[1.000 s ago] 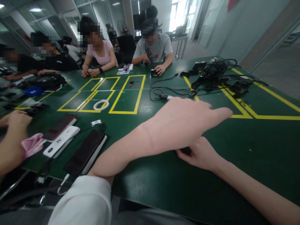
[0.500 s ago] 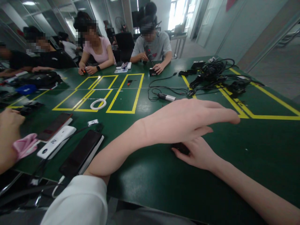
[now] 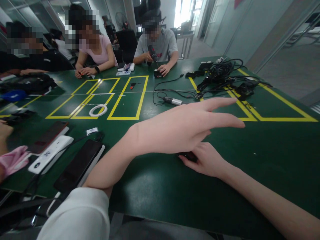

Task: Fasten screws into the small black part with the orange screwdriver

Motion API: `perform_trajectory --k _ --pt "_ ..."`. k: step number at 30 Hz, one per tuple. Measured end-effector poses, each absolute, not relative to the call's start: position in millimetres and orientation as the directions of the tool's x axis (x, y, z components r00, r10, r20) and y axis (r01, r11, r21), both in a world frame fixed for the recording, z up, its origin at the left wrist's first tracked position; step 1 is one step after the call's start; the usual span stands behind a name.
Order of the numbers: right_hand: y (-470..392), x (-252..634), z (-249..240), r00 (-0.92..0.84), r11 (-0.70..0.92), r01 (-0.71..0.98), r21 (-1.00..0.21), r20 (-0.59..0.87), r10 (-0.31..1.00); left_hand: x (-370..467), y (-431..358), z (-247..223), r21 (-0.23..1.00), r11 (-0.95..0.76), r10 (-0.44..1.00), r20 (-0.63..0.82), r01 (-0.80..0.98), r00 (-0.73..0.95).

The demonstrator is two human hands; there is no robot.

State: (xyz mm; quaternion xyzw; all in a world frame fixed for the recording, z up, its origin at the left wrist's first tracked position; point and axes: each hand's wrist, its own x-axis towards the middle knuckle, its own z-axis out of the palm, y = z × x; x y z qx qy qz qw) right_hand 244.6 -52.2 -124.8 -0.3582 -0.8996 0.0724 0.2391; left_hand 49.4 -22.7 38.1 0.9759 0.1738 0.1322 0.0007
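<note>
My left hand point(image 3: 172, 128) reaches across from the left, palm down, above the dark object and partly over my right hand. Two of its outer fingers stretch out to the right, spread apart. Its other fingers bend down and look closed, though the tips and anything between them are hidden. My right hand point(image 3: 208, 160) rests low over the green table point(image 3: 150, 190), thumb and fingers closed around a small black object point(image 3: 188, 155). Most of that object is covered by my two hands, so its kind does not show.
Left of my arm lie a black phone on a white block point(image 3: 78, 165), a white power bank point(image 3: 51, 154) and a red-edged phone point(image 3: 48, 135). A white tape ring point(image 3: 98, 110) and tangled black cables point(image 3: 220, 78) lie farther off. Across the table a person point(image 3: 157, 46) holds a power screwdriver point(image 3: 152, 53).
The outer fingers of my left hand have spread apart, and its lower fingers have curled down. My right hand keeps its grip. The whole view has shifted slightly.
</note>
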Motion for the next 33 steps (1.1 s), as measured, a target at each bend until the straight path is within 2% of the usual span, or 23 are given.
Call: perform_trajectory --k 3,8,10,13,15,17,20,25,27,30,33 --pt "-51 243 -123 -0.642 0.731 0.598 -0.329 0.349 0.683 51 -21 37 0.042 -0.909 0.408 0.290 0.415 0.866" --pt "-49 244 -125 -0.657 0.721 0.595 -0.356 0.302 0.691 56 -19 31 -0.044 -0.800 0.559 0.309 0.599 0.769" --pt "-49 244 -126 -0.654 0.723 0.602 -0.339 0.312 0.690 55 -19 30 -0.039 -0.807 0.551 0.306 0.589 0.776" --pt "-49 245 -128 -0.650 0.719 0.619 -0.316 0.308 0.695 51 -21 31 0.006 -0.889 0.441 0.284 0.458 0.852" --pt "-49 246 -129 -0.651 0.709 0.625 -0.326 0.283 0.705 48 -23 33 0.039 -0.929 0.365 0.272 0.369 0.890" --pt "-50 246 -129 -0.650 0.695 0.629 -0.348 0.255 0.716 48 -24 35 0.079 -0.937 0.348 0.257 0.339 0.902" --pt "-50 246 -131 -0.637 0.674 0.644 -0.362 0.234 0.734 50 -25 36 0.115 -0.923 0.383 0.219 0.366 0.897" --pt "-50 245 -132 -0.645 0.685 0.645 -0.338 0.239 0.726 53 -25 33 -0.004 -0.814 0.562 0.244 0.581 0.790" --pt "-51 244 -131 -0.654 0.702 0.630 -0.333 0.259 0.710 52 -26 32 0.001 -0.767 0.619 0.265 0.642 0.739" --pt "-51 243 -129 -0.659 0.720 0.614 -0.324 0.292 0.693 49 -29 31 0.019 -0.773 0.613 0.281 0.635 0.738" --pt "-51 244 -128 -0.672 0.738 0.595 -0.318 0.308 0.674 46 -32 32 0.023 -0.844 0.518 0.297 0.536 0.802"
